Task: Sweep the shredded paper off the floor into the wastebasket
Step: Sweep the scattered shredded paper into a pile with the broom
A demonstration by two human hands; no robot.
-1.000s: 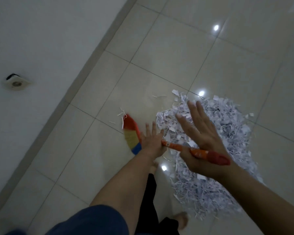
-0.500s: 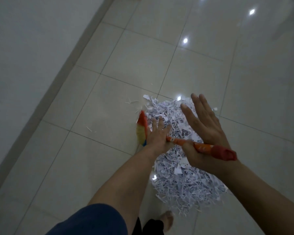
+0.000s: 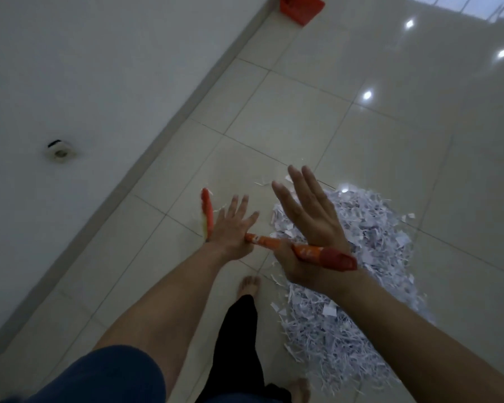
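A pile of white shredded paper [image 3: 376,228] lies on the tiled floor at centre right and runs down toward my feet. A broom with an orange handle [image 3: 262,240] and a red end cap crosses in front of me. Its red and yellow head [image 3: 207,213] sits on the floor left of the pile. My left hand [image 3: 233,228] lies over the handle near the head with fingers spread straight. My right hand [image 3: 306,216] has straight fingers over the pile's left edge, its thumb hooked over the handle by the cap. A red wastebasket [image 3: 300,8] stands far off against the wall.
A white wall [image 3: 85,82] with a skirting strip runs diagonally along the left, with a small round fitting [image 3: 60,151] on it. My bare foot [image 3: 249,286] and dark trouser leg stand beside the pile. Bare glossy tiles stretch between the pile and the wastebasket.
The broom head has swung left, away from the pile's edge, with both hands following. The view has lifted, so the red wastebasket now shows at the top.
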